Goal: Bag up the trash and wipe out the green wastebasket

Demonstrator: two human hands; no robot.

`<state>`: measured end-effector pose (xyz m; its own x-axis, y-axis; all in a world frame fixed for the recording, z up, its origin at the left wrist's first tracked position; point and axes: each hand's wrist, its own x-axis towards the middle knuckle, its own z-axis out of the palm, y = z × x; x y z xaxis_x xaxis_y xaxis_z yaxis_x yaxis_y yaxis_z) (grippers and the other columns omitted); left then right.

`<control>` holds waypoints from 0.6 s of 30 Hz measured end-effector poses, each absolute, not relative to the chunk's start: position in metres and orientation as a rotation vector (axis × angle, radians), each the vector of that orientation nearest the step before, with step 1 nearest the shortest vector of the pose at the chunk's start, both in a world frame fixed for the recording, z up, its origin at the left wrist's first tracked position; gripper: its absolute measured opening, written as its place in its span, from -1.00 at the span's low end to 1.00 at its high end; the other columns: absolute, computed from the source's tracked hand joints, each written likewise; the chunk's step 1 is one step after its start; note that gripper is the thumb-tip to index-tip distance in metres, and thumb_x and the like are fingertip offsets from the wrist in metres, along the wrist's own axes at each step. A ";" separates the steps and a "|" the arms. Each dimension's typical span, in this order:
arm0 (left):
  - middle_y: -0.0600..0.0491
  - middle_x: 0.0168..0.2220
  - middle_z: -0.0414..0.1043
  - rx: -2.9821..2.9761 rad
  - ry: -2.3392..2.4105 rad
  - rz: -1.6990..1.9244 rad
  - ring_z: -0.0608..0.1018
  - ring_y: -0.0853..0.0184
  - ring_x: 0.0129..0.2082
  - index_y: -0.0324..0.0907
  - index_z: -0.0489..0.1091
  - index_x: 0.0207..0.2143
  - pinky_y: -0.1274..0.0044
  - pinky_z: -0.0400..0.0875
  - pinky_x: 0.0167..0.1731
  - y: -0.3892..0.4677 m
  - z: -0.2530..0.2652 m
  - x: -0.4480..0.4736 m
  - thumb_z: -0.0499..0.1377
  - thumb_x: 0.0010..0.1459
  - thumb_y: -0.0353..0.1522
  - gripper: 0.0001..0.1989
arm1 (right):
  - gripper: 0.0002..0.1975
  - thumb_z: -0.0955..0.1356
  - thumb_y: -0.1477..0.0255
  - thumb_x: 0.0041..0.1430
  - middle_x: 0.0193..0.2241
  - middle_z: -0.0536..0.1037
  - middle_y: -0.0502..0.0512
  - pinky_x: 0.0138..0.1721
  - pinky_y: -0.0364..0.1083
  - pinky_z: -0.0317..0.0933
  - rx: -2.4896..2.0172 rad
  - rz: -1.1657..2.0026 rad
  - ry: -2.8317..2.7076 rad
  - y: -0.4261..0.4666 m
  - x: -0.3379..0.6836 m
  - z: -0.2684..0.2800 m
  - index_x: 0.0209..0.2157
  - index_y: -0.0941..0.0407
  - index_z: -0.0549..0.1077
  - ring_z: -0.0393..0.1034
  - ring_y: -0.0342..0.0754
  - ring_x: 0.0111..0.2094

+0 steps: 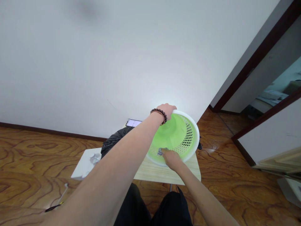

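A green laundry-type basket (170, 131) with a white rim and a perforated side is tilted on a small light wood table (156, 174), its open top facing me. My left hand (166, 110), with a dark bead bracelet at the wrist, grips the far left part of the rim. Inside the near side of the basket, my right hand (172, 159) is closed on a small crumpled greyish cloth (160, 152), pressed to the inner wall. Part of the left side of the basket is hidden by my left forearm.
A phone (133, 122) lies at the table's back left by the wall. A black plastic bag (115, 140) sits beside it, partly behind my arm. A white surface (81, 163) bears crumpled white material. A thin cord (54, 207) lies on the wooden floor. A doorway opens at right.
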<state>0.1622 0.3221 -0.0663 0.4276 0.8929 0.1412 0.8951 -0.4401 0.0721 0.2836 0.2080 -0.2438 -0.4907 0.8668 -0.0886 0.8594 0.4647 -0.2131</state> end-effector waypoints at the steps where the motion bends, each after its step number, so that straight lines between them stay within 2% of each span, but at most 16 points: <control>1: -0.08 -0.25 0.38 -2.645 -1.656 -0.244 0.46 0.16 -0.30 -0.03 0.27 -0.04 0.43 0.30 -0.36 0.322 -0.066 0.162 0.10 -0.09 -0.49 -0.51 | -0.66 0.07 0.49 0.19 -0.22 0.47 0.21 -0.23 -0.03 0.19 -1.643 0.321 -2.636 0.212 0.281 -0.246 -0.07 0.15 0.30 0.37 0.03 -0.23; 4: -0.10 -0.24 0.37 -2.642 -1.688 -0.232 0.45 0.14 -0.27 -0.09 0.31 -0.10 0.40 0.30 -0.32 0.320 -0.065 0.161 0.11 -0.09 -0.48 -0.58 | -0.65 0.03 0.52 0.20 -0.34 0.49 0.23 -0.34 -0.04 0.18 -1.876 0.256 -2.465 0.224 0.274 -0.253 -0.07 0.18 0.28 0.39 0.04 -0.32; 6: -0.10 -0.23 0.37 -2.634 -1.709 -0.225 0.45 0.14 -0.26 -0.11 0.31 -0.11 0.39 0.30 -0.31 0.319 -0.065 0.162 0.11 -0.09 -0.48 -0.59 | -0.65 0.02 0.50 0.22 -0.34 0.49 0.24 -0.35 -0.06 0.18 -1.931 0.281 -2.386 0.232 0.269 -0.258 -0.09 0.20 0.29 0.39 0.03 -0.31; 10: -0.10 -0.22 0.37 -2.629 -1.696 -0.210 0.45 0.13 -0.25 -0.12 0.31 -0.12 0.39 0.32 -0.31 0.316 -0.063 0.163 0.12 -0.09 -0.47 -0.60 | -0.69 0.07 0.47 0.22 -0.25 0.48 0.20 -0.27 -0.11 0.16 -1.810 0.361 -2.438 0.240 0.260 -0.265 -0.13 0.17 0.33 0.36 -0.02 -0.21; 15: -0.03 -0.24 0.38 -2.555 -1.726 -0.152 0.46 0.21 -0.26 -0.06 0.31 -0.13 0.45 0.34 -0.31 0.314 -0.060 0.163 0.10 -0.08 -0.45 -0.61 | -0.69 0.06 0.48 0.22 -0.36 0.50 0.17 -0.28 -0.09 0.19 -1.765 0.318 -2.508 0.220 0.258 -0.258 -0.13 0.16 0.33 0.40 -0.01 -0.30; 18: -0.02 -0.24 0.39 -2.537 -1.718 -0.133 0.46 0.22 -0.26 -0.05 0.31 -0.13 0.46 0.36 -0.32 0.313 -0.059 0.164 0.10 -0.08 -0.43 -0.62 | -0.68 0.06 0.53 0.20 -0.31 0.49 0.15 -0.24 -0.10 0.20 -1.545 0.294 -2.522 0.188 0.267 -0.251 -0.10 0.15 0.30 0.38 -0.04 -0.27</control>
<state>0.1636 0.3127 -0.0586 0.3694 0.9224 0.1133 0.9288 -0.3704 -0.0127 0.2668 0.1875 -0.2508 -0.4494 0.8924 0.0409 0.8591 0.4442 -0.2543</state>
